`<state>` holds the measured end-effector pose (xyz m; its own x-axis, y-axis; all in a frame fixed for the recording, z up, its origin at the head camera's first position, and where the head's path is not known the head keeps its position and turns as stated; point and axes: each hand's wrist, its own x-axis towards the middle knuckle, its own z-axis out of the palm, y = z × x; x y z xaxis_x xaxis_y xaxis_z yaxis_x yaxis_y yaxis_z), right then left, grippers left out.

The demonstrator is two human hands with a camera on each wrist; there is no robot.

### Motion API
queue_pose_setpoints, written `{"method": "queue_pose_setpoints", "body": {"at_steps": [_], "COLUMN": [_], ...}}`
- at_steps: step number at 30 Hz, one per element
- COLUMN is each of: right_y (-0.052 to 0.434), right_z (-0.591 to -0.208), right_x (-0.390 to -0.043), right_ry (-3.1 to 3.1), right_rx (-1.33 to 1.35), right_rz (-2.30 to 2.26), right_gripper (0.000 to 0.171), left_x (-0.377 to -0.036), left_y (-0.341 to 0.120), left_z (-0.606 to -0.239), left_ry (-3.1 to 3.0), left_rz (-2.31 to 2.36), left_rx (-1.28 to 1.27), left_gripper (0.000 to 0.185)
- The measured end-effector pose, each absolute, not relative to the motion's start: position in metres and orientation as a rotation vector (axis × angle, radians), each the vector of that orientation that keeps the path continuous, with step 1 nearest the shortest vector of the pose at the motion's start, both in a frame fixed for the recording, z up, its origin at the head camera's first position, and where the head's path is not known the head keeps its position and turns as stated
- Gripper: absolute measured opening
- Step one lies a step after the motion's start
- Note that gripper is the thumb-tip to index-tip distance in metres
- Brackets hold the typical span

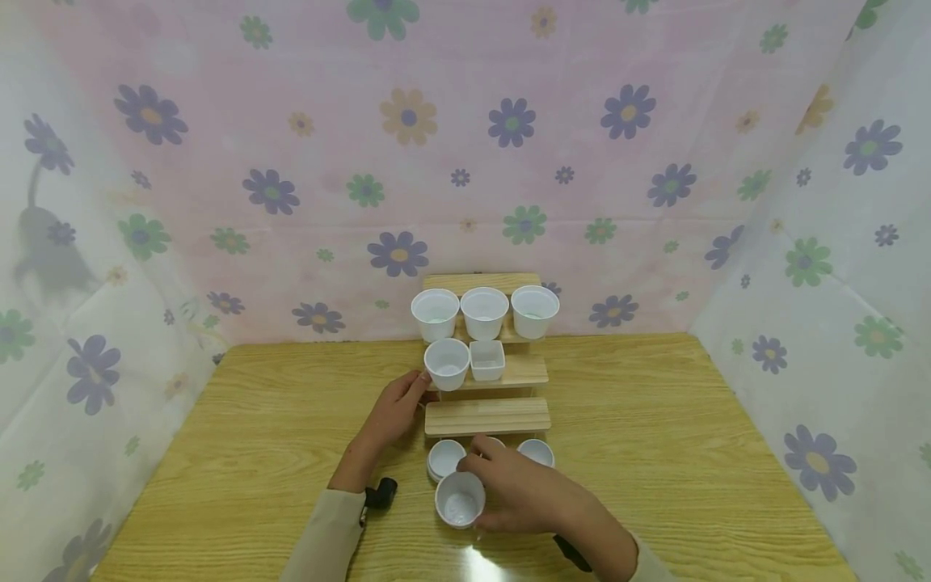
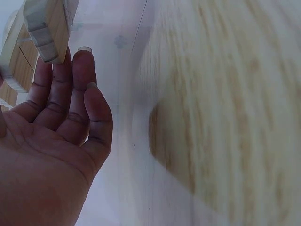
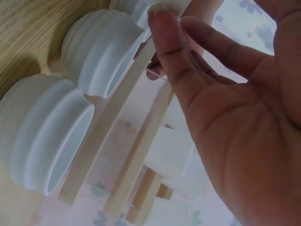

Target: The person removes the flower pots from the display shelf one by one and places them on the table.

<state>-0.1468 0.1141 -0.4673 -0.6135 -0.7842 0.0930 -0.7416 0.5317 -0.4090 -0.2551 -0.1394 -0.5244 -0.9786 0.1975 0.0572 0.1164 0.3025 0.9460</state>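
My right hand (image 1: 520, 489) holds a small white pot (image 1: 460, 501) by its right side, above the table in front of the stand. Its inside faces up toward the head camera. In the right wrist view the thumb (image 3: 171, 47) lies at the top, and the pot is mostly cut off. My left hand (image 1: 396, 408) grips the left end of a shelf on the tiered wooden stand (image 1: 487, 416). The left wrist view shows its fingers (image 2: 56, 94) curled by the shelf end (image 2: 47, 28). Beside that hand, a round white pot (image 1: 447, 365) stands on the shelf.
A square white pot (image 1: 487, 361) shares that shelf. Above stand three white pots, including a middle one (image 1: 484, 314). More round pots stand on the table below the lowest shelf, one at left (image 1: 446, 459) and one at right (image 1: 537, 453). Flowered cloth (image 1: 327, 202) surrounds the table.
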Motion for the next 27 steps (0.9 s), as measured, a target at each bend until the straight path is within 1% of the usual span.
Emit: {"method": "queue_pose_setpoints", "body": {"at_steps": [13,17,21,27], "right_y": [0.11,0.11,0.112,0.119], "right_z": [-0.47,-0.469,-0.468,-0.465], "right_x": [-0.151,-0.153,-0.156,-0.164], "right_ry": [2.627,2.624,2.629,2.745], "right_rx": [-1.414,-1.385,-1.309,-1.267], "right_rz": [-0.636,-0.665,-0.791,-0.91], "right_gripper": [0.045,0.043,0.039,0.033], "left_x": [-0.257,-0.258,-0.257,-0.256], "left_y": [-0.142,-0.142,-0.142,-0.142], "left_z": [-0.524,-0.525,-0.526,-0.524], "left_ry": [2.484,2.483,2.48,2.484], "left_rz": [1.763,1.77,1.771,1.765], "left_rx": [0.338,0.346,0.358,0.348], "left_gripper": [0.041,0.041,0.042,0.041]}}
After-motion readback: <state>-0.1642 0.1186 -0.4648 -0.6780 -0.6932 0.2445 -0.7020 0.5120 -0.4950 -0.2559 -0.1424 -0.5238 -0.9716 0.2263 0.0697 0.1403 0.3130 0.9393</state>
